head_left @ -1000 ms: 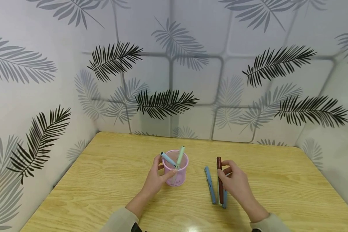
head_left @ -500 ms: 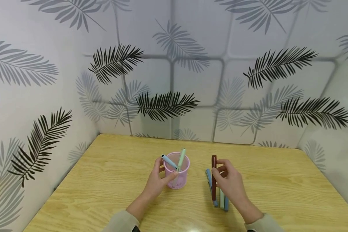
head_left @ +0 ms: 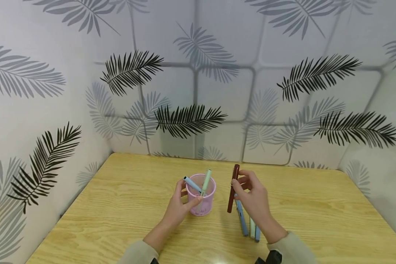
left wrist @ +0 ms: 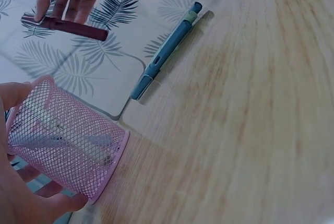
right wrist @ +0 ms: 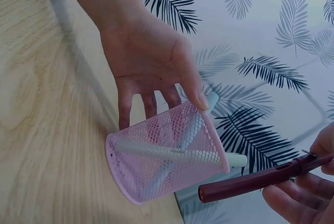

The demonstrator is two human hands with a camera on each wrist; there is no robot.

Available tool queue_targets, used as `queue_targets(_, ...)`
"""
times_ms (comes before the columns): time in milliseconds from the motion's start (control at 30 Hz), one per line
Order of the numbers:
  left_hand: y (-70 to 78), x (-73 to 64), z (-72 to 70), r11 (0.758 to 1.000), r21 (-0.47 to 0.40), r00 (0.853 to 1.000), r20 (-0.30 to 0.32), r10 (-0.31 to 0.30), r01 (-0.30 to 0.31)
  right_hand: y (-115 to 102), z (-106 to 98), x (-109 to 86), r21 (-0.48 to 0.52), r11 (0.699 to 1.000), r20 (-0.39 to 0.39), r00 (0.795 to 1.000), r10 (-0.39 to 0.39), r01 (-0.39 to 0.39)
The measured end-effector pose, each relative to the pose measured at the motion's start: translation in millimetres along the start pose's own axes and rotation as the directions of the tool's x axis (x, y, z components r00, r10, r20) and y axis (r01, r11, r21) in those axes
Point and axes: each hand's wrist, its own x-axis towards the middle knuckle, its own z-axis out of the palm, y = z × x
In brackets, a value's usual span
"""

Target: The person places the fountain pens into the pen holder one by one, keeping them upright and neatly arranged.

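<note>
A pink mesh pen cup (head_left: pixel 200 205) stands upright on the table, gripped around its side by my left hand (head_left: pixel 181 205), thumb near the front rim. Inside it lean a light blue pen (head_left: pixel 192 183) and a light green pen (head_left: pixel 206 180), both poking above the rim. My right hand (head_left: pixel 252 196) pinches a dark red pen (head_left: pixel 233 190) above the table, to the right of the cup. In the right wrist view, the dark red pen (right wrist: pixel 245 183) lies tilted, its lower end near the cup's rim (right wrist: pixel 216 140).
Right of the cup, a blue pen (head_left: pixel 242 220), a light green pen (head_left: pixel 252 228) and another blue pen (head_left: pixel 257 233) lie on the wooden table (head_left: pixel 132 183), partly under my right hand. A wall with leaf patterns (head_left: pixel 224 91) rises behind the table.
My right hand has lifted the dark red pen off the other pens and carried it left toward the cup. My left hand has kept its grip on the cup.
</note>
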Motion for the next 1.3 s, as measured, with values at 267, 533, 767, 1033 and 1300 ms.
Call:
queue_targets(267,0.2,-0.2,-0.3,1.000,-0.008,1.000,0.001,-0.010,0.010,-42,8,8.9,0.028,0.998,-0.006,0.998,-0.058,0.058)
queue_targets(533,-0.7,-1.1,0.1,1.000,-0.016,1.000,-0.003,-0.022,0.021,-51,18,16.6,0.107,0.989,-0.021,0.995,-0.101,0.102)
queue_targets(767,-0.5,-1.3,0.4,1.000,-0.002,1.000,-0.010,-0.030,0.030,-52,28,21.9,0.143,0.979,-0.046,0.989,-0.142,0.148)
queue_targets(1033,-0.9,-1.7,1.0,1.000,-0.007,1.000,-0.006,-0.022,0.022,-45,33,20.1,0.144,0.978,-0.042,0.989,-0.143,0.147)
queue_targets(1300,-0.6,-1.5,0.3,1.000,0.001,1.000,-0.007,-0.030,0.030,-37,34,14.4,0.127,0.987,0.009,0.995,-0.096,0.094)
